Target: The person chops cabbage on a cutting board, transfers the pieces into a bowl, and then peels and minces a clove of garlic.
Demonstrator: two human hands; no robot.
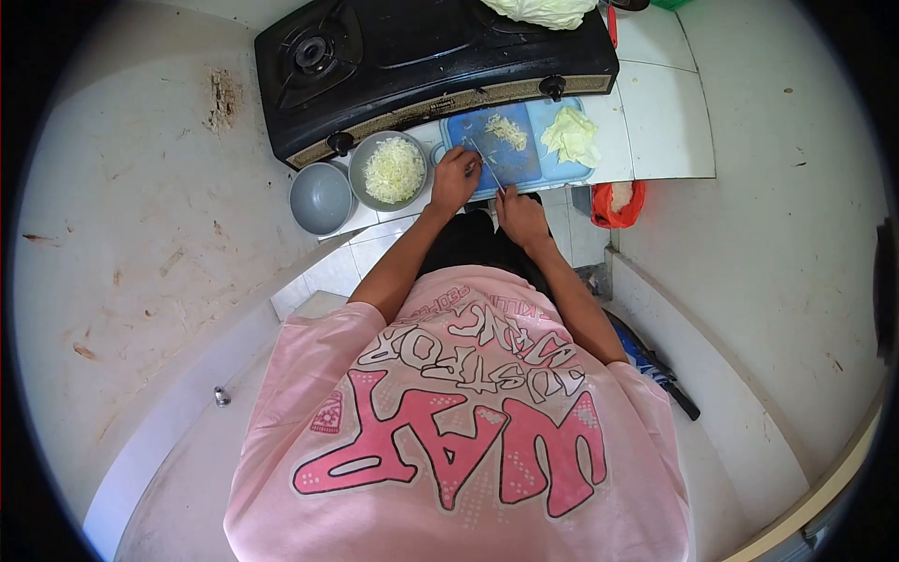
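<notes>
A blue cutting board (520,167) lies on the tiled counter below the stove. My right hand (523,217) is closed round the handle of a knife (487,161), whose blade points up and left over the board. At the board's left edge, my left hand (456,178) has its fingers bent together beside the blade; whatever they hold is too small to name. Chopped pale cabbage (507,132) lies near the board's top, and a cabbage leaf (571,138) rests on its right part. Left of my left hand is a grey bowl (357,177) of shredded cabbage (394,170).
Another grey bowl (321,199) stands at the counter's left end. Behind the board is a black two-burner stove (421,56) with a large cabbage piece (543,9) on top. A red bag (619,208) sits below the counter's right side. Walls stand close on both sides.
</notes>
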